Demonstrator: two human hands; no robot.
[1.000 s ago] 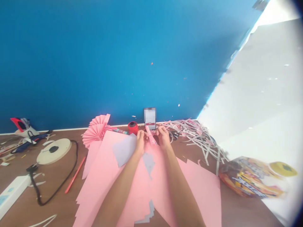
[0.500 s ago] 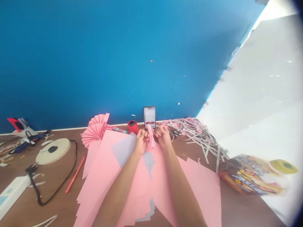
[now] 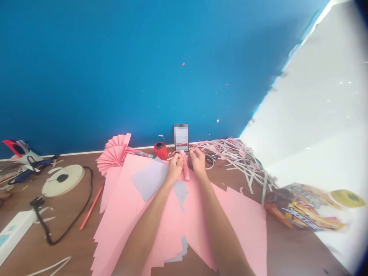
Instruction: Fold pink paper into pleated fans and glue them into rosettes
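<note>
A blue wall (image 3: 143, 76) rises beyond the brown tabletop (image 3: 57, 234), and large sheets of pink paper (image 3: 244, 230) cover its middle, with a pale lilac sheet (image 3: 149, 179) on them. Along the far edge sit a pink paper fan (image 3: 113, 158), a phone (image 3: 181, 137) with its screen blurred, and a red spool (image 3: 160, 150). Shredded paper strips (image 3: 230, 155) pile to the right. The left hand (image 3: 174, 168) pinches a rolled pink paper strip (image 3: 185, 165) with its fingers pressed together. The strip stands tilted between the hands, above the sheets. The right hand (image 3: 197, 160) has curled fingers just beside it; contact cannot be told.
</note>
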